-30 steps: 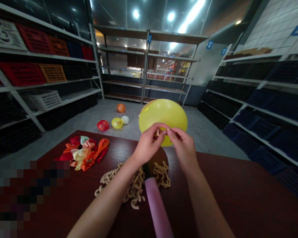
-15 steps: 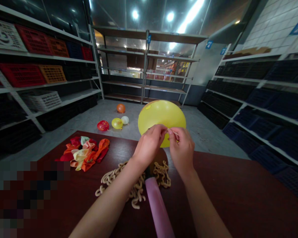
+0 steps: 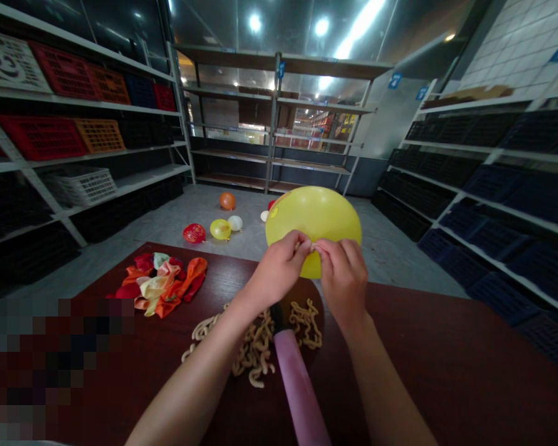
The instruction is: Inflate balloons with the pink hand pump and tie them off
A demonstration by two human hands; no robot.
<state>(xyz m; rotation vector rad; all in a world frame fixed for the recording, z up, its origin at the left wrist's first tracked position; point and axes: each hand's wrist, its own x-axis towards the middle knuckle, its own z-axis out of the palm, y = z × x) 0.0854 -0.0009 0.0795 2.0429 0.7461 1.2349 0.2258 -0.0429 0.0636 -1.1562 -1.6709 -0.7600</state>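
Note:
A large inflated yellow balloon (image 3: 320, 214) hangs beyond both hands, over the far edge of the dark red table (image 3: 428, 347). At its near side my left hand (image 3: 283, 263) pinches the balloon's neck between thumb and fingers. My right hand (image 3: 343, 269) is closed on the same neck, its fingertips meeting those of the left. Under my forearms lie tan curly cords (image 3: 255, 347) and a pink tube-shaped object (image 3: 300, 387) with a dark end. Another cluster of tan cords (image 3: 307, 323) sits just right of it.
Uninflated balloons (image 3: 165, 282) in red, orange and cream lie at the table's left. On the floor are an orange balloon (image 3: 227, 201), a red one (image 3: 194, 233), a yellow one (image 3: 220, 229) and white ones. Shelves with crates (image 3: 44, 136) stand around.
The yellow balloon has shifted slightly right and looks wider. A white and a red balloon now show beside its left edge. Both hands stay together at the neck, with fingers slightly moved.

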